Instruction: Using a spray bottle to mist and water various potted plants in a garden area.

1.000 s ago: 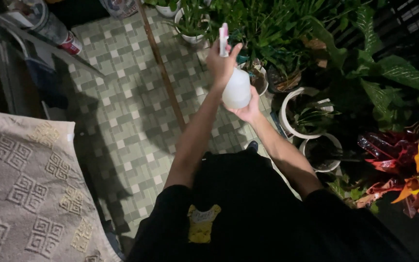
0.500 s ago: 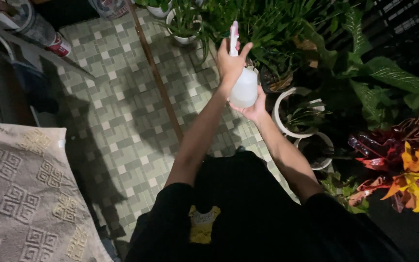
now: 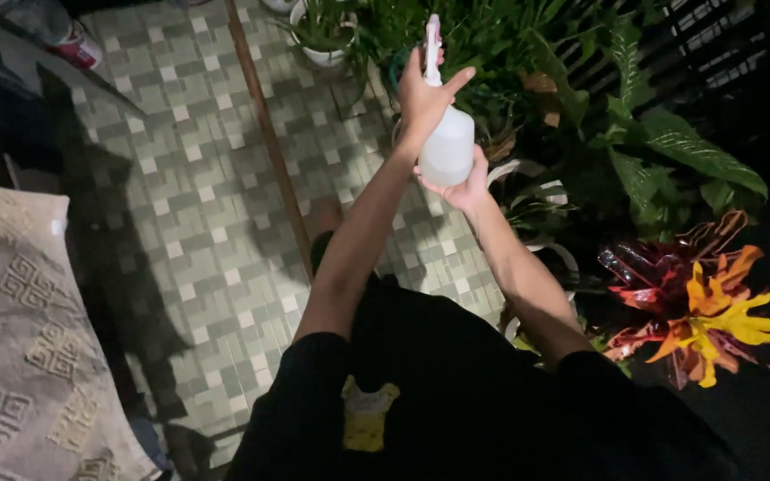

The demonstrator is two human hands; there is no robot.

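While both hands (image 3: 443,134) grip one spray bottle (image 3: 448,147), two white pots (image 3: 528,174) nearby.

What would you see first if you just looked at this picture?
Probably the white spray bottle at top middle, with the left hand gripping its top and the right hand cupping it from below. Next, the red, orange and yellow leafy plant glowing at the right, beside dark green potted plants.

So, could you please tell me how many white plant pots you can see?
3: one white pot at top centre, one right of the spray bottle, one below it. Foliage may hide others.
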